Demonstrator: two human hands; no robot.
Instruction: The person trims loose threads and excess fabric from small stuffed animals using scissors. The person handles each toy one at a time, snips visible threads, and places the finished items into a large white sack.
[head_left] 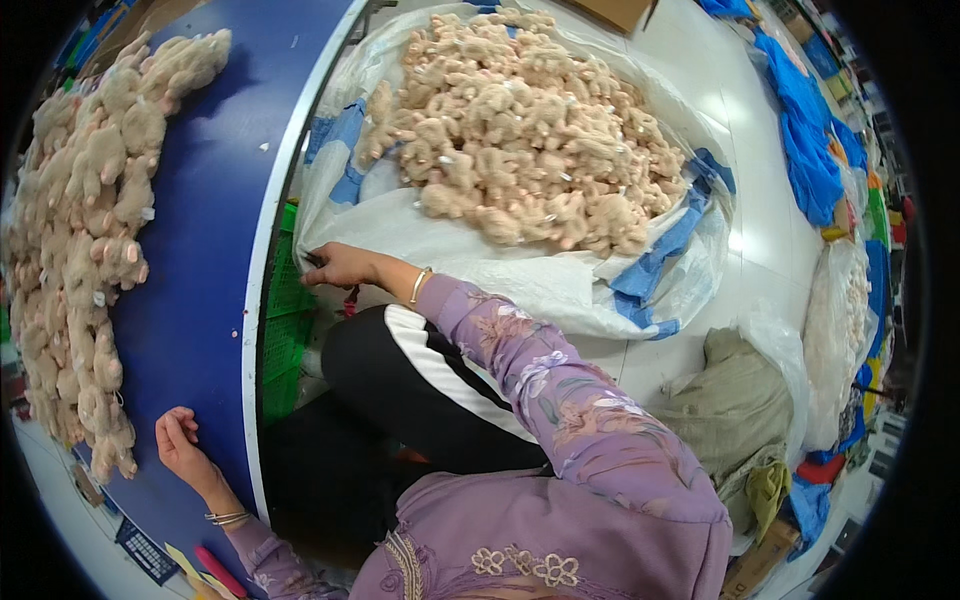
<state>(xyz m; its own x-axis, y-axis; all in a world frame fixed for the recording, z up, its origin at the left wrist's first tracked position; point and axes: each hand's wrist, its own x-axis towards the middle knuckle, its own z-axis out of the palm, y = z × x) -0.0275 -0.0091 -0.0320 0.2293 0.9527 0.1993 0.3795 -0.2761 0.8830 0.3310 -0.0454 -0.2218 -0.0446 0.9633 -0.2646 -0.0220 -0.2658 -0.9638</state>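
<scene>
My left hand (180,450) rests on the blue tabletop (195,330), its fingers loosely curled with nothing visible in them. Just beyond it lies a long heap of beige plush toys (85,250). My right hand (345,266) reaches down beside the table, at the near left edge of a spread white woven sheet (520,280) with blue stripes. Its fingers are closed around something small and dark, too little of which shows to name. On the sheet sits a large pile of similar plush toys (530,130).
A green plastic crate (284,345) stands under the table's pale edge (258,230). Right of me are a grey-green cloth bundle (725,400), a clear plastic bag (838,330) of pale items and blue sheeting (800,130). A keyboard (145,552) lies at lower left.
</scene>
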